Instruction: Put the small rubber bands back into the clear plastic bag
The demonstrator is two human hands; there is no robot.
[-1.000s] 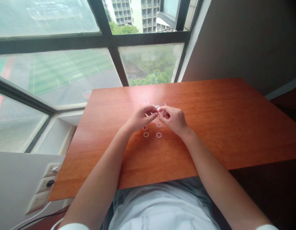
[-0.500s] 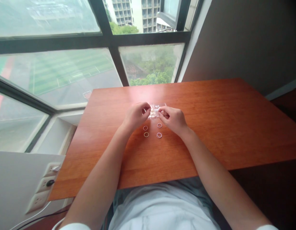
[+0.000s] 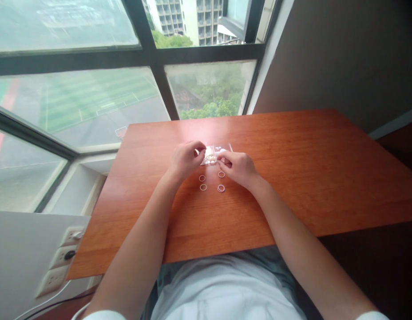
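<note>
Several rings, clear bag beyond, left hand and right hand at it, each grip's closure unclear

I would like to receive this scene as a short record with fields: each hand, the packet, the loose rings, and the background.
Packet: clear, on the wooden table, rings showing in or on it
Left hand: fingers curled by the packet's left end; grip unclear
Right hand: fingertips at the packet's near side; grip unclear
Loose, left: yellowish ring, pinkish ring beyond it
Loose, right: lilac ring, pale ring beyond it
Background: windows behind the table
</note>
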